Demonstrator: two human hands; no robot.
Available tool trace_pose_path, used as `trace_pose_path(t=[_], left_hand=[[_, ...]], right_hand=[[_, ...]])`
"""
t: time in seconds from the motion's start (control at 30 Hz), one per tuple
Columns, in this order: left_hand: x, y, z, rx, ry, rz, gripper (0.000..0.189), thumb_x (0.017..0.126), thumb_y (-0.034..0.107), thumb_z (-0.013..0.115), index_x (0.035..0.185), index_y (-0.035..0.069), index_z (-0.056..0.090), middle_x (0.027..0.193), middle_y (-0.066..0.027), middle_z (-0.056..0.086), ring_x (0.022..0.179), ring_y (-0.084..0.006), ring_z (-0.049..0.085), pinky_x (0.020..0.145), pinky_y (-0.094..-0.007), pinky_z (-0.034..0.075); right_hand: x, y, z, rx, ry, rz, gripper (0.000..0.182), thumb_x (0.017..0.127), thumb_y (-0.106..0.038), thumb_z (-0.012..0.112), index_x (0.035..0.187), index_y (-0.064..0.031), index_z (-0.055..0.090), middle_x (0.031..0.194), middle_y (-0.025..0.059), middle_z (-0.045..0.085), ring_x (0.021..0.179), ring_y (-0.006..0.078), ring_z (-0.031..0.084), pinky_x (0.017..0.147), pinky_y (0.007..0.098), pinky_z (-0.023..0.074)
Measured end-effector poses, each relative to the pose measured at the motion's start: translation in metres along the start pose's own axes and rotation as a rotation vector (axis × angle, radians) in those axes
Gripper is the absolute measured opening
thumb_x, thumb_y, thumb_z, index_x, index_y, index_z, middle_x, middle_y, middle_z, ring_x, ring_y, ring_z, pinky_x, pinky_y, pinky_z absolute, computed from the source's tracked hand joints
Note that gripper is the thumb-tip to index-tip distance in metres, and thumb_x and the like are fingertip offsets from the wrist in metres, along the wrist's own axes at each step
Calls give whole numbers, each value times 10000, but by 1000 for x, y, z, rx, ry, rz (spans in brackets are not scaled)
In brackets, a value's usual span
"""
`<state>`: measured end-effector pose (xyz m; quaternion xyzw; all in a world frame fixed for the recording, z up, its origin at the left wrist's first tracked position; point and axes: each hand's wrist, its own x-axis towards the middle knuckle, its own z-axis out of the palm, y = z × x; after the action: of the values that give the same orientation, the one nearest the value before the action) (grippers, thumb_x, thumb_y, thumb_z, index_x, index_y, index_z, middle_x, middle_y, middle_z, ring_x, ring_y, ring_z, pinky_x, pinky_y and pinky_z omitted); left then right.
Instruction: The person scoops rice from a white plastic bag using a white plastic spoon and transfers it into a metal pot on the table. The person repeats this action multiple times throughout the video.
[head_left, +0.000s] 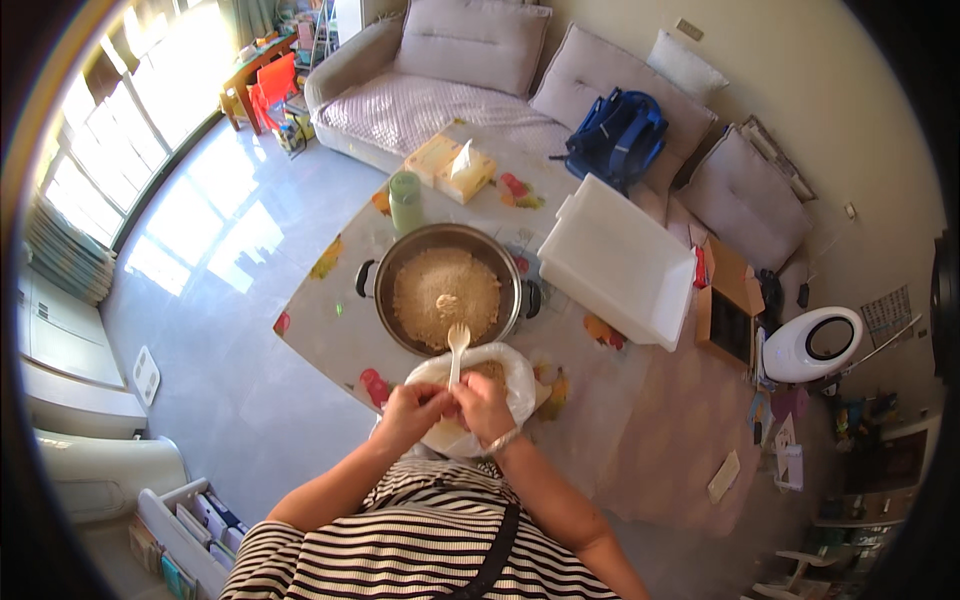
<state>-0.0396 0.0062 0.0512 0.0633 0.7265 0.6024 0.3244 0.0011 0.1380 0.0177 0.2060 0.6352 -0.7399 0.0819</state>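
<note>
My left hand (415, 411) and my right hand (484, 409) meet at the fingertips, close to my body. A pale plastic fork (458, 339) points away from me, its handle end at my right fingers. What my left fingers pinch is hidden where the hands touch. Below them is an open white plastic bag (521, 375), with tan crumbly material (491, 370) partly visible inside. Just beyond the fork stands a wide steel pan (385, 315) with two black handles. Tan crumbs (427, 277) cover its bottom, and a paler clump (447, 304) lies on top.
The pan stands on a table with a fruit-patterned cover (330, 330). Behind it are a green bottle (406, 202) and a tissue box (469, 180). A white plastic bin (607, 262) stands right. Beyond are a sofa (450, 112), a blue backpack (619, 139) and a cardboard box (724, 300).
</note>
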Motion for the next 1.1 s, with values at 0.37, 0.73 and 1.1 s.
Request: trace_pose_path(t=[0.37,0.73,1.1], left_hand=[[-3,-64,3,244,-263,-219,198,778,220,601,764,35,669,617,-18,603,529,-61,528,496,-212,440],[-1,-61,7,326,-301,-228,210,739,252,603,739,57,682,602,-30,614,525,-90,551,517,-234,454],[-22,4,1,77,-98,57,194,798,171,585,814,-16,636,662,-25,616,590,-62,539,541,-207,438]], right_hand=[[-18,78,-16,207,-90,425,173,810,-136,475,725,2,535,628,88,549,403,117,415,354,251,321],[-28,76,-14,118,-60,418,179,849,-154,434,821,-1,521,651,86,558,399,85,392,340,220,279],[-34,-6,-3,72,-38,23,174,865,-166,433,823,-23,523,608,41,537,408,56,397,362,191,294]])
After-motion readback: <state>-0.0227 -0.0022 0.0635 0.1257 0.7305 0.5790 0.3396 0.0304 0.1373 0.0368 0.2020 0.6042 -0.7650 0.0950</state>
